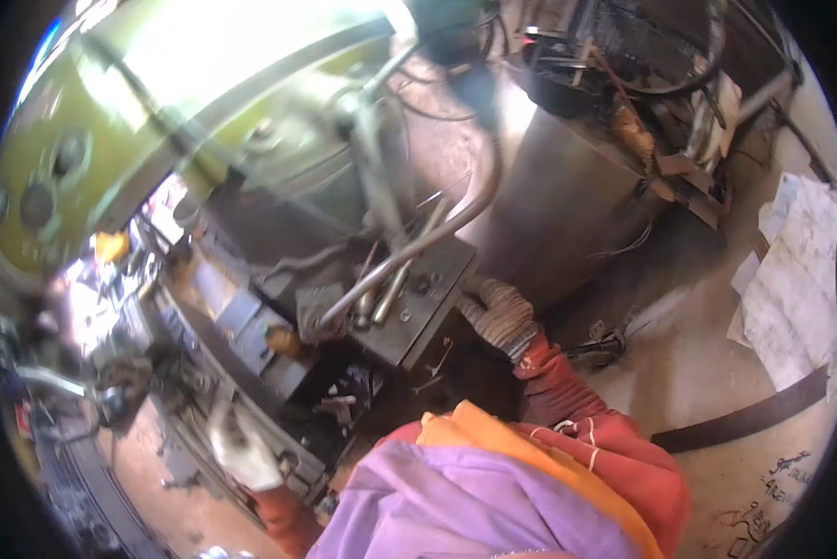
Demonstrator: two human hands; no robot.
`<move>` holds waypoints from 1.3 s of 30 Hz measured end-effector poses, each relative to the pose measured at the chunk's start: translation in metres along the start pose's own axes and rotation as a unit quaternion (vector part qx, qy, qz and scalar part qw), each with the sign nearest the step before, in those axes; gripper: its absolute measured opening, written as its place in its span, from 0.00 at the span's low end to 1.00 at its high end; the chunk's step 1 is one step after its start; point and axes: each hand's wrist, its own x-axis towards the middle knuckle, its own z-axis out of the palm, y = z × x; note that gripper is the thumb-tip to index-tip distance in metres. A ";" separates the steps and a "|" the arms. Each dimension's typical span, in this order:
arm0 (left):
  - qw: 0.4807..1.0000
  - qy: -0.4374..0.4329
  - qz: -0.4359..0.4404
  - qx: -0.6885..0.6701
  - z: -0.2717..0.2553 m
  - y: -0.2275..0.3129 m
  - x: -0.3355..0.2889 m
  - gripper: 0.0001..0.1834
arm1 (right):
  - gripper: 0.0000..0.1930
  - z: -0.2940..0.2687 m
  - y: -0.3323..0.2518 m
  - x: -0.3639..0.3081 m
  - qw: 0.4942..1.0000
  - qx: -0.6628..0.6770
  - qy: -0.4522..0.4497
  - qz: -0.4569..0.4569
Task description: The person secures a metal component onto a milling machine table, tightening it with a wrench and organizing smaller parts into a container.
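My right hand (499,315), in a knitted work glove, is at the right edge of a dark metal box top (417,321). Its fingertips are hidden, so its grip cannot be made out. On that top lie a long metal rod-like tool (402,279) and small round metal pieces. A long bent metal bar (418,244) slants above it. My left hand (241,449), in a pale glove, is low on the left beside a metal machine rail (283,438). Motion smears its fingers, and I see no object in it.
A large green machine (111,140) fills the upper left. Behind the box stands a big grey metal drum-like body (577,186), with dark machinery and cables (642,84) beyond. Soiled white sheets (796,279) hang at the right, near a dark curved strip (745,415).
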 end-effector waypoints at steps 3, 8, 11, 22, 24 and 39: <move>0.988 -0.089 0.127 -0.005 0.032 0.049 -0.039 0.11 | 0.16 -0.061 0.018 0.036 0.978 -0.040 0.174 -0.105; 0.938 -0.265 0.218 -0.052 0.119 0.142 -0.053 0.13 | 0.12 -0.189 0.029 0.085 0.926 -0.058 0.337 -0.160; 0.900 -0.330 0.269 -0.097 0.172 0.211 -0.036 0.15 | 0.11 -0.240 0.073 0.131 0.894 -0.126 0.367 -0.223; 0.902 -0.162 0.250 -0.312 0.332 0.437 0.086 0.15 | 0.22 -0.263 0.105 0.159 0.905 -0.173 0.259 -0.289; 0.905 -0.169 0.199 -0.337 0.350 0.465 0.121 0.14 | 0.23 -0.267 0.101 0.158 0.921 -0.175 0.242 -0.252; 0.704 -0.284 0.651 -0.019 0.452 0.551 0.194 0.17 | 0.23 -0.264 0.101 0.166 0.935 -0.139 0.201 -0.256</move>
